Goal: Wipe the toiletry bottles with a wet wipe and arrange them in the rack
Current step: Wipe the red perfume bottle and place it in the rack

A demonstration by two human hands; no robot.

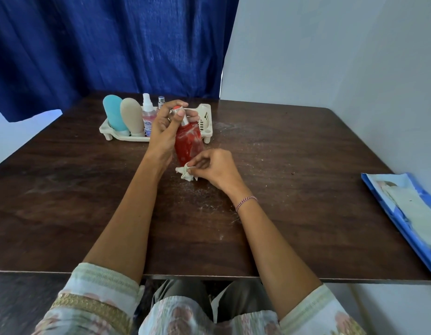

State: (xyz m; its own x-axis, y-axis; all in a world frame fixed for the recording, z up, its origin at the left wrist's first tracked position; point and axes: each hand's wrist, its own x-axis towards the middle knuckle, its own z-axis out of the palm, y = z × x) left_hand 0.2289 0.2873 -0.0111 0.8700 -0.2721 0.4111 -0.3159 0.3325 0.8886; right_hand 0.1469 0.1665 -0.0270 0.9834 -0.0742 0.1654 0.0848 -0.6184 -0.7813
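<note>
While my left hand [164,131] grips the red pump bottle [188,144] by its neck, fingers curled over the pump head, the bottle stands slightly tilted just in front of the rack [205,116], on my side of it. I cannot tell if its base touches the table [294,151]. My right hand [216,168] pinches the crumpled wet wipe [186,174] against the foot of the bottle, so my two hands sit close together, one at each end of it.

In the rack, a teal bottle [112,111] stands at its left end, a beige bottle [132,116] next to it, then a pink spray bottle [148,115] and a small silver-capped bottle [161,100] partly hidden by my left hand. The rack's right end shows behind the red bottle.

Well to the right of the rack, at the table's edge, lies a blue wipes pack [403,213].
</note>
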